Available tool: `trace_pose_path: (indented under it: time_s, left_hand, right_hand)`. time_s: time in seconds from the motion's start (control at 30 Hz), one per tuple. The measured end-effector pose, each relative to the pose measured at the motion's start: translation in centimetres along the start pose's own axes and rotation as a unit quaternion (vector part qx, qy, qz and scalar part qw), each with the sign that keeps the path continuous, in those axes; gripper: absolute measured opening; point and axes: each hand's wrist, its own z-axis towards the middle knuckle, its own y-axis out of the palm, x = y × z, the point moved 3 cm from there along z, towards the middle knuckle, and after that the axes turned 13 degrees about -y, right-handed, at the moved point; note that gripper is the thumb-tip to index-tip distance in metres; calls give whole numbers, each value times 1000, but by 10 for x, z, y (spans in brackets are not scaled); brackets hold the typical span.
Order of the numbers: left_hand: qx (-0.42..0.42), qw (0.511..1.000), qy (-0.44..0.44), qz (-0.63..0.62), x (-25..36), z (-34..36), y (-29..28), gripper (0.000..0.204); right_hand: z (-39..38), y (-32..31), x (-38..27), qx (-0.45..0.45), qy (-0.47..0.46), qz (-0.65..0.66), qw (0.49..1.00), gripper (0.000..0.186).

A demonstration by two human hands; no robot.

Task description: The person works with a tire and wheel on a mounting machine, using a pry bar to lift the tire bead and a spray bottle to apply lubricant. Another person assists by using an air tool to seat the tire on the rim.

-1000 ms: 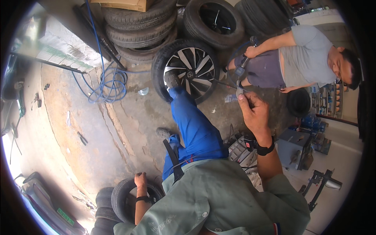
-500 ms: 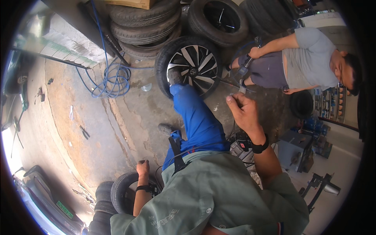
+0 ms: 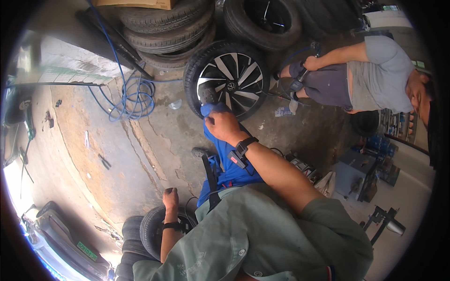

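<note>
A tyre on a black-and-silver alloy wheel (image 3: 251, 77) lies on the floor in front of me. My shoe (image 3: 206, 93), below the blue trouser leg (image 3: 213, 133), rests on it. My right hand (image 3: 222, 125) is over that leg, close to the wheel's near edge. Its fingers are curled together, and whatever they may hold is hidden. Low at my left side, my left hand (image 3: 170, 197) hangs as a loose fist with nothing visible in it, above a tyre (image 3: 152, 232).
At the right a person (image 3: 389, 75) holds an air inflator with gauge (image 3: 296, 85). Stacked tyres (image 3: 164, 30) and another tyre (image 3: 262, 23) stand beyond the wheel. A coiled blue hose (image 3: 136, 100) and pliers (image 3: 104, 162) lie on the floor; a car (image 3: 61, 243) is lower left.
My right hand has swung left, from near the other person to over my leg beside the wheel. My left hand stays low at my side. The other person keeps hold of the inflator.
</note>
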Motion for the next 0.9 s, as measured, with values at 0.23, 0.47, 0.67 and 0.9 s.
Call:
trace_pose_path:
  time_s: [0.23, 0.47, 0.67, 0.9]
  left_hand:
    - [-51, 998, -37, -16, 2, 20, 16, 39]
    - [-67, 997, -41, 6, -12, 24, 17, 41]
    - [-63, 997, -42, 26, -15, 22, 17, 41]
    - [-31, 999, -32, -14, -17, 20, 24, 40]
  right_hand:
    - [18, 10, -5, 52, -54, -69, 995, 25]
    - [18, 12, -7, 43, -41, -64, 996, 24]
    - [12, 14, -6, 61, -52, -65, 995, 23]
    - [14, 16, -6, 61, -55, -73, 994, 23]
